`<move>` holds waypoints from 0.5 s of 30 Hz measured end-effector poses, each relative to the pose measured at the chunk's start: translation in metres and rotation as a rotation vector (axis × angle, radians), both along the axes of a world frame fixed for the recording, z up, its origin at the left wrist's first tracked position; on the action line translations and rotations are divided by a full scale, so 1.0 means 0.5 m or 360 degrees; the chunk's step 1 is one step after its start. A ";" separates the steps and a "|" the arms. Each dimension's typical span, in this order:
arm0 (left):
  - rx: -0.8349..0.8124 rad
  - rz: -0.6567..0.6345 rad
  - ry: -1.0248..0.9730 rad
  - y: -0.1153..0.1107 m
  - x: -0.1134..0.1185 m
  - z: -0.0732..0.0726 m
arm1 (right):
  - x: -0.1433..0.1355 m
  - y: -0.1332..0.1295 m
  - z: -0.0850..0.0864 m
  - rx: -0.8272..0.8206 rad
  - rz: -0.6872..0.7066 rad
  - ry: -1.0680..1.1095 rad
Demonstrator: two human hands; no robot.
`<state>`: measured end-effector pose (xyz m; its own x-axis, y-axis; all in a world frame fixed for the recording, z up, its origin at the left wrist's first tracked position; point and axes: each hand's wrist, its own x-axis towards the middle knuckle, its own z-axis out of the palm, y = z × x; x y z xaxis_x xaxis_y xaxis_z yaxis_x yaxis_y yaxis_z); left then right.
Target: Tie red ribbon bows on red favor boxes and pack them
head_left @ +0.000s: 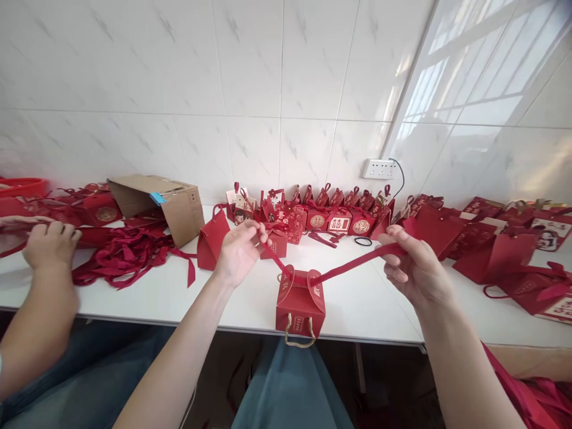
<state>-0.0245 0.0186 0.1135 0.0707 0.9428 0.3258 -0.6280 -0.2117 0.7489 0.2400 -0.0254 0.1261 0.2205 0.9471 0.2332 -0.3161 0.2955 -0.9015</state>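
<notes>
- Ribbon, red, runs thru the top of our red gift box; we hold one end in ea. hand, both lengths slanting up & out.
- Our L hand: thumb & fingertips pinched shut on its end, up & left of the box.
- Our R hand: thumb & index closed on the other end, rest of fingers loosely curled; up & right of the box.
- Gift box: btwn & below both hands, upright at front edge of white table, gold rope handle hanging in front.
- Beyond our hands: row of small red boxes near the wall; black ring just left of R hand.
- Left of L hand: loose ribbon pile, open cardboard box behind it, co-worker's hand farther left.
- Right of R hand: more red boxes.
</notes>
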 end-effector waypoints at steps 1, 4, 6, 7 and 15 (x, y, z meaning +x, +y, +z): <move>0.0055 0.0015 0.0076 0.000 0.007 0.006 | -0.006 0.005 0.008 0.0032 0.0061 -0.0038; 0.0194 0.0065 0.0272 0.002 0.025 0.018 | -0.028 0.018 0.023 0.0125 0.0301 -0.0167; 0.0257 0.0090 0.0406 0.004 0.034 0.021 | -0.046 0.026 0.028 0.0172 0.0481 -0.0213; 0.0288 0.0107 0.0467 0.004 0.037 0.023 | -0.055 0.029 0.029 0.0197 0.0558 -0.0227; 0.0530 0.0101 0.0849 -0.034 0.082 0.050 | -0.130 0.030 0.062 0.0501 0.0180 -0.0660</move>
<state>0.0166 0.0017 0.1387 0.2518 0.8045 0.5379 -0.1653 -0.5119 0.8430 0.1752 -0.0105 0.1573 -0.0499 0.8297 0.5559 0.0022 0.5567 -0.8307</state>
